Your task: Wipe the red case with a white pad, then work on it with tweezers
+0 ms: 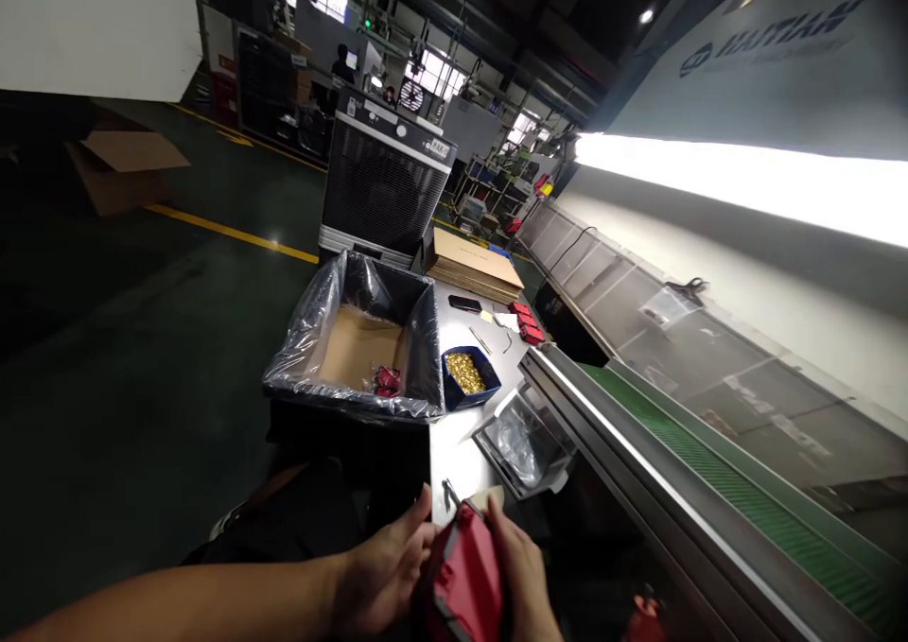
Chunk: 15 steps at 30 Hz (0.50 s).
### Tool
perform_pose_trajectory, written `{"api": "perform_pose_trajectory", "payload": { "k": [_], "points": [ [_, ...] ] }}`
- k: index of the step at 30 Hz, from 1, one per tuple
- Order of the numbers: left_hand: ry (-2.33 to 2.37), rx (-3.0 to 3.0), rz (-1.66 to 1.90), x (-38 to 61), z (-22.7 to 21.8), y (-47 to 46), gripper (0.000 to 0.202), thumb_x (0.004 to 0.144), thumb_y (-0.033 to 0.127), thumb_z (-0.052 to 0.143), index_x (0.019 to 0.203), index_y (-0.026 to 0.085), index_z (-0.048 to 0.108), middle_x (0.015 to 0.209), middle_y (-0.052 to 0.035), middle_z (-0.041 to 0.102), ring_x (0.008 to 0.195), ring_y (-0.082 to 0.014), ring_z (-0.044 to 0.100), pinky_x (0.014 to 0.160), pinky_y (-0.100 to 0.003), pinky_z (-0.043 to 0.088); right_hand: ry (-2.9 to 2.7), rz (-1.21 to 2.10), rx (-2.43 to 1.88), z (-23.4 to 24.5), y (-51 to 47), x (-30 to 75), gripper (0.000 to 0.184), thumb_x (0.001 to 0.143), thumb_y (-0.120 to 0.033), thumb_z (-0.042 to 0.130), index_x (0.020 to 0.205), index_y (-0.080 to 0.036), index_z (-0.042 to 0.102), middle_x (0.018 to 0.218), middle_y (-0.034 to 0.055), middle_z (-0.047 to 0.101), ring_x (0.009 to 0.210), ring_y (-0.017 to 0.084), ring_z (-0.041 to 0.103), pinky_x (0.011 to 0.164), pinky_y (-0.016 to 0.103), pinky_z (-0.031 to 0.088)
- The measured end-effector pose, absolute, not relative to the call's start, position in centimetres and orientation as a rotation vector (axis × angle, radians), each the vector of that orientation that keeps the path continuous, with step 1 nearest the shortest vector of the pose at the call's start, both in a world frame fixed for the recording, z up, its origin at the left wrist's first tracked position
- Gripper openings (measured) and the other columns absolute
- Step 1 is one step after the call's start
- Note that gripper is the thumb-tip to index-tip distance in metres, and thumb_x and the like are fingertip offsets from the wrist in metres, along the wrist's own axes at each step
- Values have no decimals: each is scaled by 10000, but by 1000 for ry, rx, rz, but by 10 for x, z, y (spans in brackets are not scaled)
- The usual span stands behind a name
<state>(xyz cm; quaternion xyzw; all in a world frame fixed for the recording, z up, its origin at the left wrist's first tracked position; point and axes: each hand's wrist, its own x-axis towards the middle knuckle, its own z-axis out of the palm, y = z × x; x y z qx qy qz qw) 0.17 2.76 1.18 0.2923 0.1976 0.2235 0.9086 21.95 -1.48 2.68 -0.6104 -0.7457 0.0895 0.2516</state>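
Red housing [464, 576] sits near, by the surface [454, 453] edge, clasped between our left hand [387, 576] and right hand [521, 576], fingers curled on it; seemingly mid-inspection, any next move calls for a steady two-handed hold.

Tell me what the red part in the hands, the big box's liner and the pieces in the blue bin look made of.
The red part looks like moulded plastic: even matte red, grey edge. The liner is thin clear plastic film, crinkled with glossy highlights. The pieces seem brass or plated metal, shiny yellow-gold; too small to be sure.
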Motion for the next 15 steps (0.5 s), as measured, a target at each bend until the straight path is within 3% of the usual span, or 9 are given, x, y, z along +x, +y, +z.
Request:
{"api": "perform_pose_trajectory", "payload": {
  "k": [1, 3, 5, 7, 9, 11, 13, 15],
  "points": [
    [335, 502, 434, -2, 13, 32, 844, 778, 918, 433, 1024, 150, 681, 1077, -133, 735, 1010, -233, 693, 940, -317, 517, -2041, 374, -1617, 20, -17, 200, 1124, 691, -342, 832, 1600, -403, 173, 1439, 114, 519, 1318, 393, 549, 1058, 581, 537],
    [273, 341, 395, -10, 13, 38, 737, 792, 811, 601, 981, 107, 714, 996, -135, 756, 952, -212, 700, 941, -287, 516, -1980, 627, -1522, 20, -23, 170, 1239, 577, -556, 909, 1596, -359, 233, 1559, 116, 377, 1457, 426, 369, 1198, 617, 370],
    [340, 250, 414, -17, 11, 40, 730, 748, 783, 687, 969, 89, 727, 908, -121, 765, 874, -209, 703, 887, -298, 540, -1812, 794, -1446, 25, -20, 161, 1186, 594, -829, 758, 1569, -309, 326, 1590, 114, 345, 1486, 418, 321, 1231, 582, 318],
    [406, 212, 475, -22, 10, 42, 788, 652, 800, 756, 988, 87, 729, 872, -112, 767, 828, -229, 706, 826, -330, 557, -1494, 766, -1608, 22, -3, 172, 1130, 648, -943, 562, 1518, -237, 416, 1569, 136, 401, 1445, 400, 398, 1210, 520, 365],
    [449, 195, 517, -25, 12, 42, 834, 553, 781, 834, 1002, 86, 730, 856, -104, 769, 793, -236, 709, 791, -338, 560, -1026, 509, -2006, 2, 23, 193, 1164, 635, -932, 554, 1492, -154, 427, 1557, 201, 401, 1404, 429, 425, 1204, 538, 348],
    [473, 195, 533, -27, 18, 42, 854, 508, 759, 871, 1001, 75, 734, 853, -107, 769, 768, -231, 710, 782, -330, 560, -681, 316, -2253, -29, 48, 215, 1385, 584, -908, 623, 1566, -25, 204, 1625, 326, 154, 1479, 560, 156, 1223, 693, 115],
    [488, 196, 538, -29, 24, 42, 881, 499, 780, 861, 995, 61, 737, 836, -112, 764, 749, -225, 708, 763, -314, 556, -445, 311, -2389, -62, 63, 232, 1518, 535, -842, 744, 1558, 53, 66, 1605, 404, 40, 1464, 614, 86, 1185, 750, 125],
    [496, 170, 544, -29, 28, 42, 910, 498, 819, 830, 982, 54, 740, 805, -105, 755, 716, -201, 693, 725, -281, 544, -383, 428, -2423, -87, 66, 244, 1330, 603, -735, 806, 1531, 15, 216, 1581, 391, 184, 1465, 571, 196, 1157, 736, 254]
  ]
}}
